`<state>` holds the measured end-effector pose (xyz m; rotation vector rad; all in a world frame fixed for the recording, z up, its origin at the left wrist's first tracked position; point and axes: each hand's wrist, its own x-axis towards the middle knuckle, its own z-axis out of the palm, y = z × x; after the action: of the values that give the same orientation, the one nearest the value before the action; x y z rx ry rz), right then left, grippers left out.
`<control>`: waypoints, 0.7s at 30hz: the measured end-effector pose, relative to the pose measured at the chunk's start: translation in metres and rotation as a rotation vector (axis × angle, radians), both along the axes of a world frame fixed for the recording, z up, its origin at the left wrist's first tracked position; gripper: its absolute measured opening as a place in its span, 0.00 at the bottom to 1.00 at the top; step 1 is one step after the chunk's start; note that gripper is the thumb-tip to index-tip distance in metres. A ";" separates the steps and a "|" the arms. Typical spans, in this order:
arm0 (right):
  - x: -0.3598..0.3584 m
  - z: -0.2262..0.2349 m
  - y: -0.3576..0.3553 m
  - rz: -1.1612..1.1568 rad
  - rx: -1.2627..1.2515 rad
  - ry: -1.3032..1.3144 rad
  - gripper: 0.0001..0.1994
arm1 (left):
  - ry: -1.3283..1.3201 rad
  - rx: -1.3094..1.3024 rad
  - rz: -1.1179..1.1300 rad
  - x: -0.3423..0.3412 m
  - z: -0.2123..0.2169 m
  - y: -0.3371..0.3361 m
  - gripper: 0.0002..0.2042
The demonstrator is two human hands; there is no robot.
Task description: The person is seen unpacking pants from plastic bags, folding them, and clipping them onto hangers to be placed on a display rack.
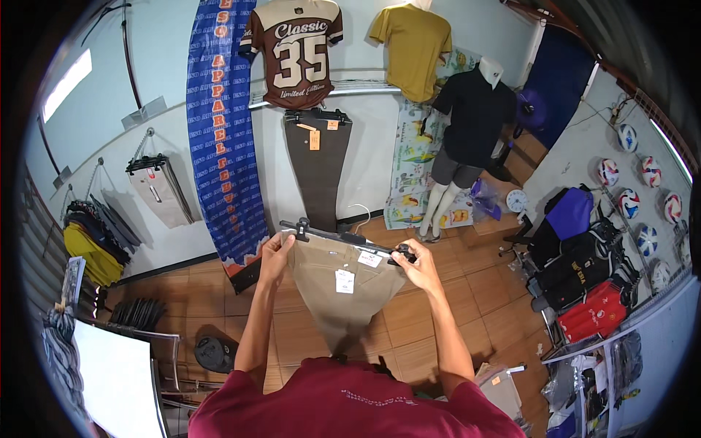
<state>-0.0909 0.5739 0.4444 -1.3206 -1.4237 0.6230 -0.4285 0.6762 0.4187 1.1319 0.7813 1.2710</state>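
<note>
A pair of khaki trousers (pixel 343 299) hangs from a black clip hanger (pixel 339 235) held out before my chest. White tags (pixel 345 281) dangle at the waistband, and a wire hook (pixel 359 212) rises from the hanger's middle. My left hand (pixel 276 255) is closed at the left end, thumb and fingers pinching the waistband corner beside the clip. At the other end, my right hand (pixel 418 264) is closed around the hanger's right clip and the waistband corner. The lower legs of the trousers taper out of sight toward my body.
Dark trousers (pixel 318 157) hang on the wall ahead, below a brown jersey (pixel 298 55). A dressed mannequin (pixel 471 120) stands right of them. Folded clothes and balls (pixel 628 204) fill the right rack. A white-topped table (pixel 113 376) and a dark stool (pixel 215 353) are at lower left.
</note>
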 end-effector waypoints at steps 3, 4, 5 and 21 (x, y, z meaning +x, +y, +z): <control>0.016 0.001 0.037 0.014 -0.026 0.002 0.10 | -0.047 -0.007 0.054 0.018 -0.007 0.028 0.07; 0.020 0.001 0.050 0.013 -0.049 0.005 0.10 | -0.029 0.005 0.047 0.018 -0.016 0.046 0.07; 0.027 -0.003 0.064 0.020 -0.052 0.010 0.10 | -0.024 0.003 0.054 0.027 -0.020 0.058 0.07; 0.101 -0.018 0.303 0.128 0.079 -0.021 0.10 | -0.232 -0.732 0.026 0.245 -0.181 0.142 0.29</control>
<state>0.0100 0.8774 0.4268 -1.1849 -1.5433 0.6320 -0.1831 0.8185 0.2382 0.3781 0.9730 0.9806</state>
